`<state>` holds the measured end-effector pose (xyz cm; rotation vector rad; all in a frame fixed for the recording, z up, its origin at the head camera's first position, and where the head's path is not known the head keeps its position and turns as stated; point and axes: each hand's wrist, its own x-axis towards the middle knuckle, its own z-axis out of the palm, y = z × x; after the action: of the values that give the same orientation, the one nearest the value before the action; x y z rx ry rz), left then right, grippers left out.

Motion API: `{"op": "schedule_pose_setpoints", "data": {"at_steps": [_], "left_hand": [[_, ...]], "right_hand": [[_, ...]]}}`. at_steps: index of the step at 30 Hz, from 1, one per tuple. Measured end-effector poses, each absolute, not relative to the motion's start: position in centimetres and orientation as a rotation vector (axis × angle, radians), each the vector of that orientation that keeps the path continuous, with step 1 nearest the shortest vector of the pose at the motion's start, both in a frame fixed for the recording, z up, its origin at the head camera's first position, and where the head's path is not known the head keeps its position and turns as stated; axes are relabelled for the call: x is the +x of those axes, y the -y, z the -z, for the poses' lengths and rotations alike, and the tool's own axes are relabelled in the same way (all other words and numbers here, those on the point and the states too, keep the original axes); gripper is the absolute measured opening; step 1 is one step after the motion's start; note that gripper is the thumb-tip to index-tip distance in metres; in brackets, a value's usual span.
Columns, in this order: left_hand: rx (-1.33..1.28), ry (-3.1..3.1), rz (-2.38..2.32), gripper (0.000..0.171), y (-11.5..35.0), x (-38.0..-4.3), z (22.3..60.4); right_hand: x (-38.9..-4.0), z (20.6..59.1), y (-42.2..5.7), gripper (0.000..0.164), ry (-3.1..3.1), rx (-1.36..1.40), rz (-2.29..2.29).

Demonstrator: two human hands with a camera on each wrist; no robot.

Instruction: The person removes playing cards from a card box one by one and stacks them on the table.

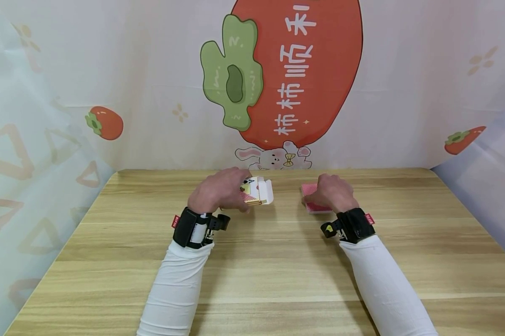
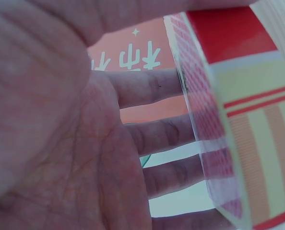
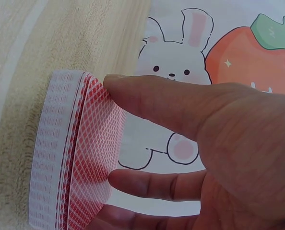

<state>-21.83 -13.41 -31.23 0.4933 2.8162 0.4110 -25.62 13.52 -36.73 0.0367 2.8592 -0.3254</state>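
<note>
A playing card box (image 1: pixel 256 192) with a white flap raised at its right end is held just above the table by my left hand (image 1: pixel 219 190). In the left wrist view, the fingers lie behind the red-patterned side of the box (image 2: pixel 205 115), and the thumb crosses its upper edge. To the right, a deck of playing cards (image 1: pixel 310 190) with red lattice backs lies on the table. My right hand (image 1: pixel 332 192) grips it from above. In the right wrist view, the thumb is at one end of the deck (image 3: pixel 92 153), the fingers farther along; a thin gap shows below the upper cards.
Both hands are near the back of the wooden table (image 1: pixel 273 275). Behind it hangs a printed cloth (image 1: pixel 151 60) with persimmons and a rabbit, and more cloth hangs at the left and right sides.
</note>
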Motion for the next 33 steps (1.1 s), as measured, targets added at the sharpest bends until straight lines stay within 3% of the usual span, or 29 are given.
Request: {"op": "schedule_pose_setpoints", "data": {"at_steps": [33], "left_hand": [[0.462,-2.799,-0.432,0.067,13.22,-21.73,31.28]], "right_hand": [[-25.52,36.68,-13.45,0.071,-2.837,0.052,0.324]]}}
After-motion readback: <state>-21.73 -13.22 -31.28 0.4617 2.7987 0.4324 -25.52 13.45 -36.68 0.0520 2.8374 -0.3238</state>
